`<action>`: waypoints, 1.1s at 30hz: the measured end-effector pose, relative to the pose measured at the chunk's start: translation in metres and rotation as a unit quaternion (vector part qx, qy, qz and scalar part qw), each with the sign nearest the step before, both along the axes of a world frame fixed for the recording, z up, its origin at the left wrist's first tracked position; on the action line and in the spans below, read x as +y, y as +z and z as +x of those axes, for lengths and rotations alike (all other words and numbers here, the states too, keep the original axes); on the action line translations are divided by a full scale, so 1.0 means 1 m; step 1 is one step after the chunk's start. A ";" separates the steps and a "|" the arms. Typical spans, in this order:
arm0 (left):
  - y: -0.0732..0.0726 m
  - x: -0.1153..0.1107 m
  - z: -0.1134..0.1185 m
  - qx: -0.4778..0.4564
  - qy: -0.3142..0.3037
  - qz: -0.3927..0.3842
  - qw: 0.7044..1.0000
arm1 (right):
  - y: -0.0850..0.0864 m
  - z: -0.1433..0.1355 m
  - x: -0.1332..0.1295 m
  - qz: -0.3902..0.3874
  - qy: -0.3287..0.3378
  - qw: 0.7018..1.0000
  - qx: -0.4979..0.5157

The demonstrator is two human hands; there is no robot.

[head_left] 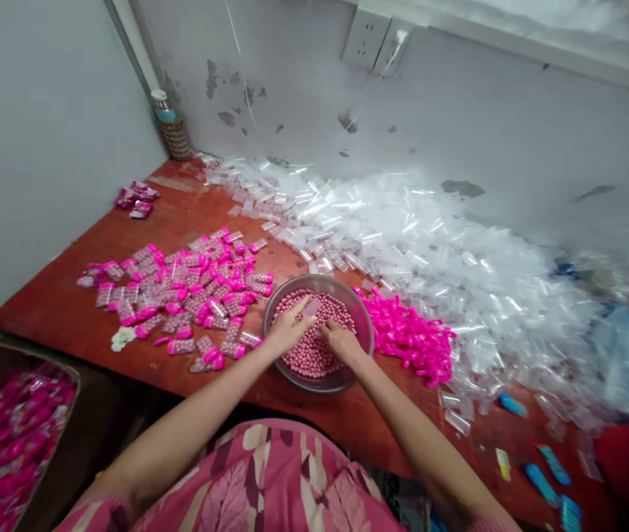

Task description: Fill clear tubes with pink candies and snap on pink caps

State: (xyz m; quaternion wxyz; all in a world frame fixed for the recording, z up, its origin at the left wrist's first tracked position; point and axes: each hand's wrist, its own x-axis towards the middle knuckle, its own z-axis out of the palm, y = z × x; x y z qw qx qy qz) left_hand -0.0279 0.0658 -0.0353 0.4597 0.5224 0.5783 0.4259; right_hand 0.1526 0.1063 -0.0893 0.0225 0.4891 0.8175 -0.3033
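A metal bowl [366,316] of small round pink balls [311,358] sits on the table in front of me. Over the bowl, my left hand [290,329] grips a small clear plastic case [311,307] between thumb and fingers. My right hand [341,343] is down among the balls beside it, its fingers drawn together. What lies in those fingers is hidden. Left of the bowl spreads a pile of filled cases [181,284] with bright pink caps. Loose pink caps [411,336] are heaped against the bowl's right side.
Clear empty cases [425,236] form a long heap along the wall. An open carton [73,414] of pink packets stands at lower left. Several blue pieces [541,484] lie at right. A bottle in a woven holder [174,138] stands in the far corner, near wrapped packets [137,198].
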 end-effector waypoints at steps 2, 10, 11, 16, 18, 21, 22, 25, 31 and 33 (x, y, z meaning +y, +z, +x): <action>0.005 0.004 -0.009 -0.024 0.007 0.011 1.000 | -0.009 -0.008 -0.002 -0.016 0.023 0.999 -0.017; -0.006 -0.034 -0.048 0.022 0.109 -0.011 0.994 | -0.045 -0.056 -0.023 -0.120 0.037 0.983 0.131; -0.009 -0.038 -0.051 0.039 0.112 -0.008 0.993 | -0.046 -0.056 -0.024 -0.134 0.026 0.977 0.162; -0.018 -0.044 -0.044 0.092 0.050 -0.017 0.994 | -0.034 -0.042 -0.028 -0.179 -0.040 0.939 0.291; -0.021 -0.042 -0.032 0.073 0.015 -0.025 0.997 | -0.023 -0.038 -0.030 -0.193 -0.066 0.917 0.342; -0.023 -0.037 -0.013 0.005 -0.008 -0.041 0.999 | -0.004 -0.034 -0.035 -0.230 -0.127 0.863 0.432; -0.023 -0.035 -0.008 -0.022 -0.010 -0.051 0.998 | 0.003 -0.032 -0.036 -0.236 -0.143 0.850 0.449; -0.023 -0.029 0.000 -0.077 -0.030 -0.076 0.994 | 0.026 -0.021 -0.035 -0.164 -0.135 0.881 0.422; -0.010 -0.020 -0.003 -0.059 -0.141 -0.050 0.987 | 0.066 0.004 -0.025 0.026 0.053 0.949 0.309; -0.005 -0.019 -0.004 -0.049 -0.162 -0.049 0.984 | 0.069 0.005 -0.025 0.037 0.069 0.953 0.292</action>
